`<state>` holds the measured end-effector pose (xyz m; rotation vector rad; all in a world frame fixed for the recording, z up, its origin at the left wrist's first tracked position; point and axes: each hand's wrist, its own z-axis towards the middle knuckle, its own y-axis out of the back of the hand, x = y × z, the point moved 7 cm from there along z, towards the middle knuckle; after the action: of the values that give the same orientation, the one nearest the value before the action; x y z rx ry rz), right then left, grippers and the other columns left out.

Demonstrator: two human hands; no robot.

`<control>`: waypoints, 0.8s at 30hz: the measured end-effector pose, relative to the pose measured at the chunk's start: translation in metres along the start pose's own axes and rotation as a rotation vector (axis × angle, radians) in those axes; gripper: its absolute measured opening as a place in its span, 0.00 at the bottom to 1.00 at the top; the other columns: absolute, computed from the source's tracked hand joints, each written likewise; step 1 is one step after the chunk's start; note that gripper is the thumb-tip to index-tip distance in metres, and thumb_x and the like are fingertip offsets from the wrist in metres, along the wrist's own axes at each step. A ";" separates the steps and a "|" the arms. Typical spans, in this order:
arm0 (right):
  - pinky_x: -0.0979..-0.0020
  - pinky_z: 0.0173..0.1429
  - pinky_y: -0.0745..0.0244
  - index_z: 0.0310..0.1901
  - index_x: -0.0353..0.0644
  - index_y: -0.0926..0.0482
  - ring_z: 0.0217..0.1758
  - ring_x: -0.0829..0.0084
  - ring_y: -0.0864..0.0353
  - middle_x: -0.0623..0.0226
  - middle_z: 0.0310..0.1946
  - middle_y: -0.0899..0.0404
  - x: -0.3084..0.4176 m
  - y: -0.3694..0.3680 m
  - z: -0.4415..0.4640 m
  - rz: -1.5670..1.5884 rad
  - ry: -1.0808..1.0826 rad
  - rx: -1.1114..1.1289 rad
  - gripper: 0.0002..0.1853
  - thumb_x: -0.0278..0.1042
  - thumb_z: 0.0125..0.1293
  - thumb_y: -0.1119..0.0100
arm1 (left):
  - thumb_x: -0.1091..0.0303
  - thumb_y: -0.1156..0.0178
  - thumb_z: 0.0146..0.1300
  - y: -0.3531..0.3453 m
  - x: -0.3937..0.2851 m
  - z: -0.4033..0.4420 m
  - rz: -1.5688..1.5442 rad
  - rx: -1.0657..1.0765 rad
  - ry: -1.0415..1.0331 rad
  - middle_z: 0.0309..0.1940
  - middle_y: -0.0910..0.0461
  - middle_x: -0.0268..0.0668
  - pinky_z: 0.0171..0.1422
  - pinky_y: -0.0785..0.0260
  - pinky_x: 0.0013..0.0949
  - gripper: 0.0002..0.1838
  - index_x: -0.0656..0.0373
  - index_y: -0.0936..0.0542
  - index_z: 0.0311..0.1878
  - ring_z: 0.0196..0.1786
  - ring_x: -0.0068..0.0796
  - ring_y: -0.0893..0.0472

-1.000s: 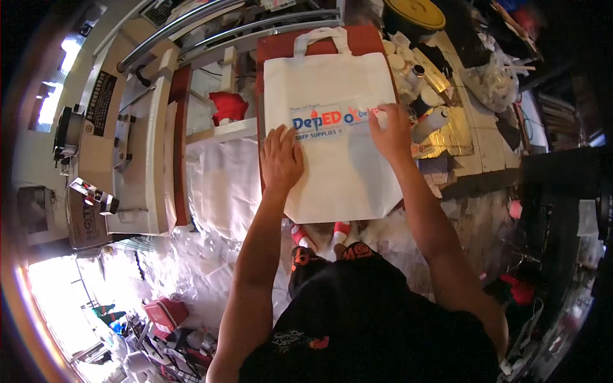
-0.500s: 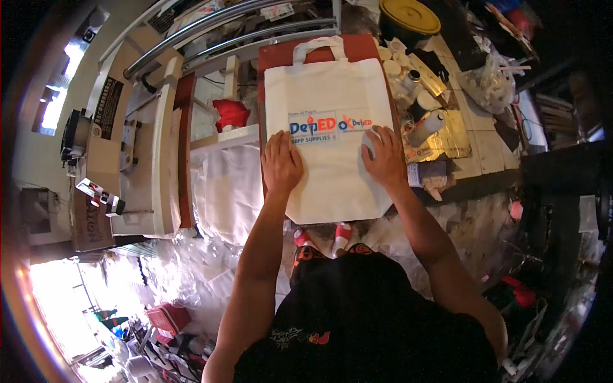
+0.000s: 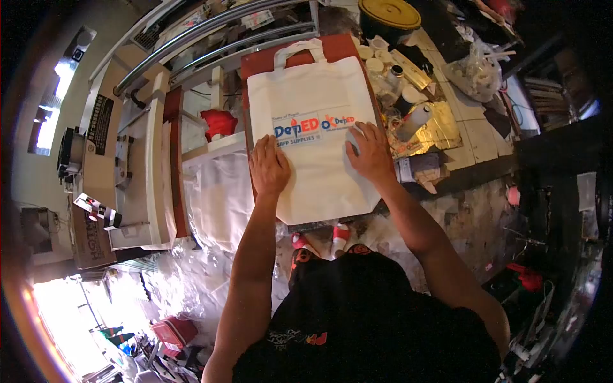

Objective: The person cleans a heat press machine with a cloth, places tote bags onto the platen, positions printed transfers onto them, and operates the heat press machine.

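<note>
A white tote bag (image 3: 313, 92) lies flat on a red-brown board (image 3: 250, 64), its handles pointing away from me. Printed across its middle is a blue and red DepED label with the words SBFP SUPPLIES. My left hand (image 3: 269, 167) rests on the bag's left side, fingers stretched out, just below the left end of the print. On the right side, my right hand (image 3: 370, 154) lies with spread fingers, its fingertips near the right end of the print. Neither hand grips anything.
To the right, bottles (image 3: 418, 118) and small tubs crowd a gold sheet (image 3: 440, 131), with a yellow-lidded bucket (image 3: 391, 14) behind. A plastic bag (image 3: 476, 73) lies farther right. Metal rails (image 3: 191, 38), a red cloth (image 3: 218, 123) and a framed machine are on the left.
The view has shifted and turned slightly, so the bag and bench sit farther left. Both hands remain lying on the bag in nearly the same places.
</note>
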<state>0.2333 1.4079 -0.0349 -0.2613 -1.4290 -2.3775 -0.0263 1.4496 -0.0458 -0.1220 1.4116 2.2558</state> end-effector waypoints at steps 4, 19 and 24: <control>0.52 0.68 0.37 0.54 0.38 0.23 0.64 0.50 0.32 0.54 0.57 0.26 0.000 0.001 -0.001 0.027 0.009 -0.033 0.21 0.36 0.61 0.38 | 0.65 0.48 0.65 0.003 -0.001 0.000 -0.020 0.003 0.016 0.61 0.28 0.47 0.69 0.39 0.47 0.24 0.62 0.28 0.63 0.65 0.47 0.30; 0.50 0.66 0.36 0.58 0.36 0.29 0.62 0.48 0.31 0.48 0.57 0.28 0.007 0.011 0.003 0.022 0.023 -0.023 0.28 0.36 0.58 0.33 | 0.73 0.42 0.61 0.104 0.047 -0.058 -0.258 -0.173 0.146 0.58 0.28 0.54 0.69 0.37 0.47 0.24 0.67 0.30 0.60 0.63 0.54 0.30; 0.52 0.66 0.36 0.58 0.39 0.27 0.63 0.49 0.31 0.50 0.56 0.27 0.005 0.023 0.003 0.152 0.148 -0.193 0.27 0.35 0.57 0.32 | 0.74 0.41 0.59 0.283 0.130 -0.071 0.170 -0.527 0.201 0.54 0.25 0.52 0.65 0.33 0.46 0.12 0.62 0.18 0.46 0.58 0.53 0.25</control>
<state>0.2375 1.3994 -0.0135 -0.2290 -1.0764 -2.3567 -0.2763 1.3315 0.1140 -0.4226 0.9074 2.7772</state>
